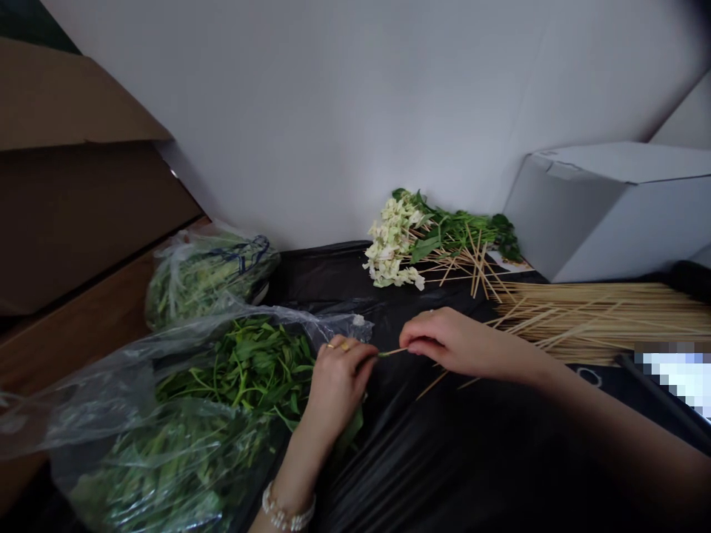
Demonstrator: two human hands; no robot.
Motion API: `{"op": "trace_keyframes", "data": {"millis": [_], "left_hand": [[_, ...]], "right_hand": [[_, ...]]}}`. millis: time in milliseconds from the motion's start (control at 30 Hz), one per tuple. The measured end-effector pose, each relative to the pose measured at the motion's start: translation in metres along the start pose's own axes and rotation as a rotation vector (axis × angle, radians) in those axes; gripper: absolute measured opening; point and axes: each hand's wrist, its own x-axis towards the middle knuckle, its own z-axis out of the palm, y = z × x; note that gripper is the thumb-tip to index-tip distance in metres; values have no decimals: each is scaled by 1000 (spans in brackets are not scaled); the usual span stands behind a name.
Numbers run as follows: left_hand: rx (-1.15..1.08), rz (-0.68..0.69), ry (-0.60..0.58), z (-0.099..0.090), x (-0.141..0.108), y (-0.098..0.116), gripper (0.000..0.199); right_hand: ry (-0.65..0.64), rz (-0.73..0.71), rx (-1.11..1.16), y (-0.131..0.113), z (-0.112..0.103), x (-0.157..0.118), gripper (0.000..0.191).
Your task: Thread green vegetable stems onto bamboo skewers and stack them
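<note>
My left hand (340, 374), with rings and a beaded bracelet, pinches a thin green stem, and leaves hang below its palm. Between the hands runs a thin wooden stick (397, 350) whose left end meets the stem at my left fingertips. My right hand (436, 339) is closed on the stick. Left of my left hand, loose green leafy stems (261, 363) lie on an open clear plastic bag (138, 355). Beyond my hands lies a pile of pale blossoms (392, 244) with green stems and sticks. Many long wooden sticks (605, 314) are spread at the right.
Black plastic sheeting (422, 459) covers the work surface. A second bag of greens (203, 274) sits at the back left beside a cardboard box (78, 207). At the right are a white box (622, 211) and a device with a blurred screen (675, 377).
</note>
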Motion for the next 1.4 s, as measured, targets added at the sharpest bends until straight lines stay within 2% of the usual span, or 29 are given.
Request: {"op": "trace_keyframes", "data": {"millis": [100,167,300,433,567,933,1167,1400], "left_hand": [[-238,-169,226,-8,0,2,8],[-439,-286,283,-11,1,4,11],[-805,-388,214,-12,2,7,31],[-984,-414,185,-8,2,10,25],[-1087,-432,178,-7,2,11,25],[-1174,-521,192,-4,1,10,22],[-1409,-627,243,-4,5,14,25],[-1474,-634,238,-8,6,20,25]], "right_hand": [[91,-53,16,-10,-1,0,17],[142,-45,-8,-15,-2,-2,19],[201,-4,-86,-22,-2,-5,24],[228,3,-133,-24,1,-5,25],[246,12,-153,-23,3,-4,26],[269,31,-247,-29,9,-1,28],[323,13,-213,-30,14,-1,30],[342,-15,-194,-31,20,0,30]]}}
